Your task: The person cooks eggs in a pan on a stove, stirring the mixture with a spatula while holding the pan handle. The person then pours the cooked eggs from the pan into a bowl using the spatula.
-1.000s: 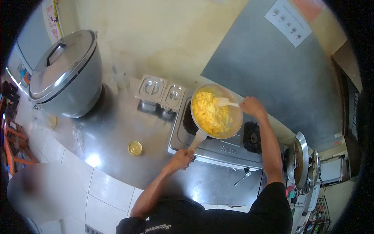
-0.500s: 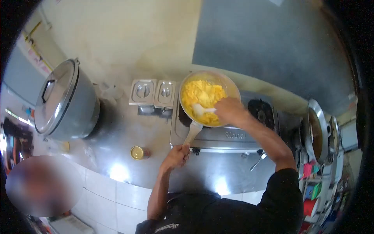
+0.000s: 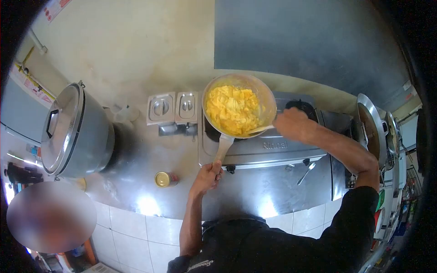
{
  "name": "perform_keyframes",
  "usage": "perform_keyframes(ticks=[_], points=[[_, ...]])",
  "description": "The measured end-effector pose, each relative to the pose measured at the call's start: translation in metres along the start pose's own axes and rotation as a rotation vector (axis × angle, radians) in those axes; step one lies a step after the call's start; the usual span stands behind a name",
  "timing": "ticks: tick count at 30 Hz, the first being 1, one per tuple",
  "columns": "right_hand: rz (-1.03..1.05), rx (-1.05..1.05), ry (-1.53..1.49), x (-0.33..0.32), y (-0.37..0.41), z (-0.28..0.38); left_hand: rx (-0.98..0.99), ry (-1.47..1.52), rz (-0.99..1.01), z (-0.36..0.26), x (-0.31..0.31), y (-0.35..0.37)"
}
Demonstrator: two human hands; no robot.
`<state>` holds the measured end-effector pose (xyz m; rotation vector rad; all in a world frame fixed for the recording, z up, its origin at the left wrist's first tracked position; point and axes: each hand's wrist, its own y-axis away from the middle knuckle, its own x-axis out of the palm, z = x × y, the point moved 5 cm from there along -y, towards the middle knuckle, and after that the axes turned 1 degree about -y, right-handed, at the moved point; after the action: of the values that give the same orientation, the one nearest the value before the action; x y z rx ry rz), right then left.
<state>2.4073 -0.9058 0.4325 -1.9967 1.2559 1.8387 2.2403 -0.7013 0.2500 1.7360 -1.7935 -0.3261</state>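
A pan with yellow scrambled egg in it sits over the left side of the steel stove. My left hand is closed round the pan's pale handle. At the pan's right edge my right hand grips a spatula, whose far end is down in the egg at the lower right of the pan. The spatula's blade is mostly hidden by egg.
A large lidded pot stands at the left. Two lidded steel containers are left of the stove, a can in front. A spoon lies at the counter's front; a wide pan is at the right. Someone's blurred head is lower left.
My right hand has moved right with the spatula, which has gone from the pan's lower middle to its lower right. My left hand still holds the handle. The camera view has shifted slightly.
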Motion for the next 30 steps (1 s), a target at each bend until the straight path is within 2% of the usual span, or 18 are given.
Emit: perform_keyframes(ticks=[4,8,10,14,19,23,26,28,29,30], points=[[0.011,-0.098,-0.307,0.033,-0.015,0.02,0.06,-0.031,0.01,0.001,0.0,0.0],[-0.001,-0.071,-0.381,0.044,-0.044,0.043,0.045,-0.082,-0.005,-0.001,-0.001,-0.002],[-0.066,0.014,-0.514,0.043,-0.057,0.051,0.054,-0.086,0.019,0.002,-0.002,-0.003],[-0.238,0.05,-0.518,0.044,-0.087,0.057,0.058,-0.136,0.015,-0.003,0.002,0.0],[-0.433,0.293,-0.572,0.067,-0.126,0.041,0.038,-0.124,-0.021,-0.006,0.004,0.005],[-0.314,0.259,-0.378,0.006,-0.088,0.021,0.044,-0.084,-0.021,-0.007,0.002,0.004],[-0.218,0.247,-0.282,-0.035,-0.042,0.034,0.049,-0.089,-0.003,-0.003,0.0,0.003],[-0.096,0.135,-0.212,-0.044,-0.023,0.047,0.043,-0.061,0.014,-0.002,-0.001,0.0],[-0.098,0.135,-0.206,-0.039,-0.026,0.048,0.048,-0.057,0.014,-0.002,0.0,0.0],[-0.015,0.091,-0.252,-0.023,-0.036,0.05,0.064,-0.093,0.017,-0.002,0.0,0.001]])
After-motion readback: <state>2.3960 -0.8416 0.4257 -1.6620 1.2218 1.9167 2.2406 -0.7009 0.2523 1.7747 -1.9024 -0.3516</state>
